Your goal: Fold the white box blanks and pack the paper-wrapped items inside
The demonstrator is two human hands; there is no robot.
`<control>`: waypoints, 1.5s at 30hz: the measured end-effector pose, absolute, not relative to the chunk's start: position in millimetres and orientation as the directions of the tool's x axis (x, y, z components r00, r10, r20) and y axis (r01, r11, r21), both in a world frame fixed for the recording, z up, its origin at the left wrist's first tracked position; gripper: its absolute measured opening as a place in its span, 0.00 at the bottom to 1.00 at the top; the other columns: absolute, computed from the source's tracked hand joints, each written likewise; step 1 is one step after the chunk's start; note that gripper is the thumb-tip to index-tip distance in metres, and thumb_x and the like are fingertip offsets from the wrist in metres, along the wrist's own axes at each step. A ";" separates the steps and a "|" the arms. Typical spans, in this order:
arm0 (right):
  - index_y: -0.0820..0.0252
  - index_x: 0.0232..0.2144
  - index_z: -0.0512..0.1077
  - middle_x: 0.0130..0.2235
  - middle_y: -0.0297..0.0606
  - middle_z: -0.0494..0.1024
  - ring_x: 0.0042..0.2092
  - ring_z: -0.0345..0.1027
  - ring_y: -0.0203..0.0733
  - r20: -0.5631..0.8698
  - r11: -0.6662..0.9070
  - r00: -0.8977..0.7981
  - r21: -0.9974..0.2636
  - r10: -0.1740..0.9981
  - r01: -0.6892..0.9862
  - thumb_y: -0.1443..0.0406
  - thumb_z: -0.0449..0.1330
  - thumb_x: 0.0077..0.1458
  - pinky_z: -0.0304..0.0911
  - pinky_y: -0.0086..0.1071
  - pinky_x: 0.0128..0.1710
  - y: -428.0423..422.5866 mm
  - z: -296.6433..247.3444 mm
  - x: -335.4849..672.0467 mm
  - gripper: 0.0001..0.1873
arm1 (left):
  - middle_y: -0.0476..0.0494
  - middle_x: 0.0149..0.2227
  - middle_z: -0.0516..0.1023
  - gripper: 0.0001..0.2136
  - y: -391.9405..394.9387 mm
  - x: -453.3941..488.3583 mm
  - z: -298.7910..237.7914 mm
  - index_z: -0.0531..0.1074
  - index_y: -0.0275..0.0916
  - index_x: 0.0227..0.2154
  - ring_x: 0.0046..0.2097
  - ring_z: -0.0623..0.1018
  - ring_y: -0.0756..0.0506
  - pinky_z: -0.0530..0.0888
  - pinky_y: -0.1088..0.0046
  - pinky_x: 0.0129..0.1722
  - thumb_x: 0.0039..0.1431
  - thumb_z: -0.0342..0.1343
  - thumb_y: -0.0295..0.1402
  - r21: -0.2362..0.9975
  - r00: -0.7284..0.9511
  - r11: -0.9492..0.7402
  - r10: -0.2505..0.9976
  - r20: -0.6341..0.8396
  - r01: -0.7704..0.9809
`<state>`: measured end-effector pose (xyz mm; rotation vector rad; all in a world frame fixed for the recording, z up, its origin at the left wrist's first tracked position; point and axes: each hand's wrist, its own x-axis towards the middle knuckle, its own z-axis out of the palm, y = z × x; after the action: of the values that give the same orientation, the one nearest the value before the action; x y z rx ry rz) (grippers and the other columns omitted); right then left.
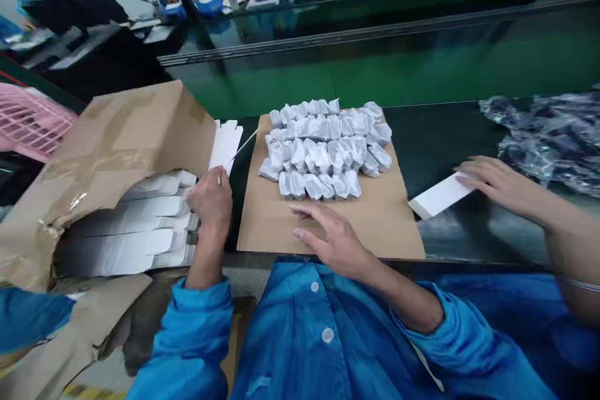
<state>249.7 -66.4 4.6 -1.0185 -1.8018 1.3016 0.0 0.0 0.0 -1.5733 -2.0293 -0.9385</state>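
My left hand [209, 197] is closed beside the torn mouth of the cardboard box. A thin white piece [244, 147] sticks out of its fingers toward the back right; it looks edge-on, and its kind is unclear. My right hand [332, 234] hovers over the front of a flat cardboard sheet [267, 225], fingers apart and holding nothing. Behind it on the sheet, several small white-wrapped packets [319, 150] stand in rows. Flattened white cartons [140, 225] are stacked inside the cardboard box [117, 131], and another white carton [226, 144] lies beyond my left hand.
At the right, another person's hand [497, 181] touches a white box [443, 195]. Crumpled clear plastic bags [557, 137] lie behind it. A green barrier [300, 78] runs along the back. A pink basket [32, 119] is at far left, and co-workers sit beyond.
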 end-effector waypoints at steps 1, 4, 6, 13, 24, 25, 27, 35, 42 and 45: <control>0.60 0.64 0.61 0.61 0.49 0.70 0.59 0.67 0.48 0.086 0.145 -0.431 -0.984 0.898 0.106 0.57 0.60 0.61 0.63 0.45 0.60 -67.3 5.2 240.1 0.32 | 0.38 0.35 0.85 0.09 -22.1 16.0 -1.8 0.81 0.35 0.36 0.34 0.84 0.42 0.75 0.69 0.34 0.62 0.56 0.32 0.235 -0.240 0.100 0.664 0.708 0.967; 0.58 0.67 0.54 0.66 0.48 0.64 0.63 0.64 0.48 0.084 0.068 -0.357 -0.996 0.930 -0.058 0.54 0.60 0.61 0.65 0.42 0.59 -68.1 9.8 221.9 0.38 | 0.41 0.41 0.85 0.10 -84.4 60.4 -5.9 0.79 0.39 0.44 0.38 0.84 0.45 0.76 0.72 0.37 0.62 0.58 0.33 0.195 -0.066 -0.123 0.662 0.747 0.973; 0.60 0.61 0.64 0.59 0.46 0.73 0.58 0.69 0.46 0.081 0.065 -0.282 -0.996 0.956 -0.066 0.55 0.56 0.64 0.66 0.39 0.56 -64.7 15.8 227.2 0.26 | 0.40 0.46 0.84 0.14 -115.3 81.1 -4.0 0.77 0.40 0.49 0.44 0.84 0.44 0.78 0.72 0.45 0.60 0.61 0.29 0.164 0.215 -0.457 0.666 0.714 0.874; 0.65 0.39 0.76 0.34 0.37 0.80 0.32 0.71 0.37 -0.117 0.319 -0.882 -0.904 0.456 0.285 0.58 0.61 0.61 0.61 0.26 0.29 -31.3 34.2 313.4 0.15 | 0.40 0.55 0.78 0.29 -111.8 53.8 34.9 0.69 0.45 0.60 0.52 0.80 0.38 0.80 0.64 0.44 0.57 0.63 0.45 0.863 -0.082 -0.265 0.940 0.330 0.431; 0.77 0.61 0.62 0.50 0.57 0.76 0.47 0.71 0.57 0.211 0.738 -0.711 -0.100 0.671 0.667 0.56 0.63 0.59 0.69 0.46 0.45 -87.4 19.8 304.2 0.36 | 0.46 0.28 0.81 0.17 -77.5 41.9 13.4 0.78 0.35 0.41 0.30 0.79 0.47 0.73 0.76 0.25 0.52 0.65 0.42 0.929 0.145 0.230 0.949 -0.280 0.290; 0.76 0.60 0.63 0.50 0.57 0.76 0.48 0.71 0.56 0.229 0.756 -0.725 -0.100 0.650 0.647 0.57 0.62 0.61 0.69 0.45 0.45 -86.7 18.1 305.7 0.33 | 0.46 0.27 0.80 0.17 -76.3 41.7 15.1 0.77 0.35 0.41 0.28 0.79 0.47 0.73 0.77 0.24 0.52 0.65 0.41 0.922 0.185 0.239 0.934 -0.304 0.305; 0.76 0.59 0.64 0.51 0.56 0.76 0.48 0.71 0.55 0.259 0.780 -0.743 -0.081 0.617 0.620 0.58 0.59 0.63 0.69 0.44 0.45 -83.9 16.3 308.7 0.30 | 0.47 0.26 0.81 0.14 -74.7 43.3 17.7 0.77 0.36 0.39 0.27 0.79 0.48 0.72 0.78 0.23 0.52 0.64 0.38 0.917 0.195 0.208 0.939 -0.285 0.340; 0.80 0.55 0.68 0.47 0.57 0.79 0.46 0.74 0.54 0.344 0.774 -0.762 0.137 0.548 0.618 0.69 0.55 0.64 0.70 0.43 0.42 -91.8 19.1 304.7 0.20 | 0.47 0.31 0.84 0.05 -77.0 46.6 12.7 0.81 0.39 0.31 0.32 0.81 0.49 0.74 0.80 0.28 0.54 0.60 0.30 0.889 0.155 -0.003 0.985 -0.076 0.458; 0.76 0.53 0.69 0.45 0.54 0.80 0.44 0.75 0.51 0.469 0.668 -0.607 0.047 0.642 0.743 0.67 0.56 0.64 0.70 0.40 0.39 -83.5 22.4 313.6 0.19 | 0.49 0.35 0.84 0.12 -92.8 44.9 16.5 0.77 0.42 0.46 0.31 0.82 0.49 0.78 0.75 0.29 0.60 0.60 0.31 0.915 -0.096 -0.211 0.961 0.258 0.345; 0.76 0.56 0.66 0.44 0.56 0.80 0.41 0.75 0.53 0.605 0.480 -0.383 0.002 0.698 0.877 0.65 0.57 0.63 0.68 0.41 0.34 -83.6 16.5 300.1 0.23 | 0.43 0.47 0.82 0.19 -108.3 72.6 11.0 0.71 0.44 0.56 0.43 0.83 0.43 0.82 0.62 0.41 0.64 0.57 0.39 0.868 -0.258 -0.444 0.832 0.491 0.223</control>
<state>300.1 -83.6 16.5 -1.2993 -2.1932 -0.4398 72.6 -108.3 11.0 -2.0911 -1.7548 -2.3825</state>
